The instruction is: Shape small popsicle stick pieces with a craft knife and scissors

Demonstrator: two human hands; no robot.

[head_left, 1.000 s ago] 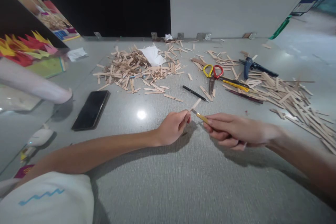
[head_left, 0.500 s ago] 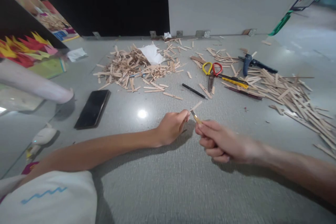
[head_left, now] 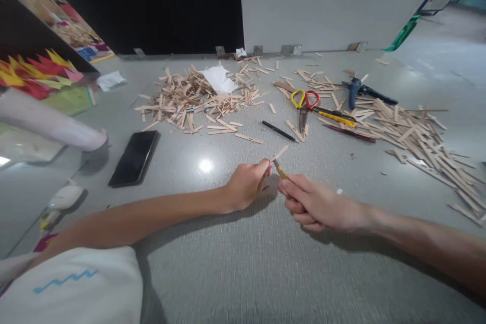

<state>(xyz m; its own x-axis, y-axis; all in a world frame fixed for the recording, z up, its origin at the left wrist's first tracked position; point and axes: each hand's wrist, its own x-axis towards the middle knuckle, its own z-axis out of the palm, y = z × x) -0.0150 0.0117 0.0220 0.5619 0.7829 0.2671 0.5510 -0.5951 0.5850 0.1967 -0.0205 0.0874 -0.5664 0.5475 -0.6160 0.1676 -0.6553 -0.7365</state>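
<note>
My left hand [head_left: 246,185] is closed, pinching a short flat wooden stick [head_left: 281,152] whose pale end sticks out up and to the right. My right hand [head_left: 306,202] is wrapped round a small craft knife [head_left: 281,171] with a yellowish handle. Its blade meets the stick close to my left fingertips. Just beyond my hands lies a black pen [head_left: 280,131]. Scissors [head_left: 304,111] with one yellow and one red handle rest farther back.
Wooden stick pieces are heaped at the back [head_left: 182,96], and longer sticks [head_left: 425,136] lie at the right. A yellow utility knife [head_left: 336,116] and dark blue pliers-like tool [head_left: 368,92] lie between. At left are a phone [head_left: 134,158] and a white glue gun [head_left: 66,196].
My right hand and the craft knife have shifted slightly left and up along the stick. A small white bit now shows beside my right wrist. My left hand stays almost in place.
</note>
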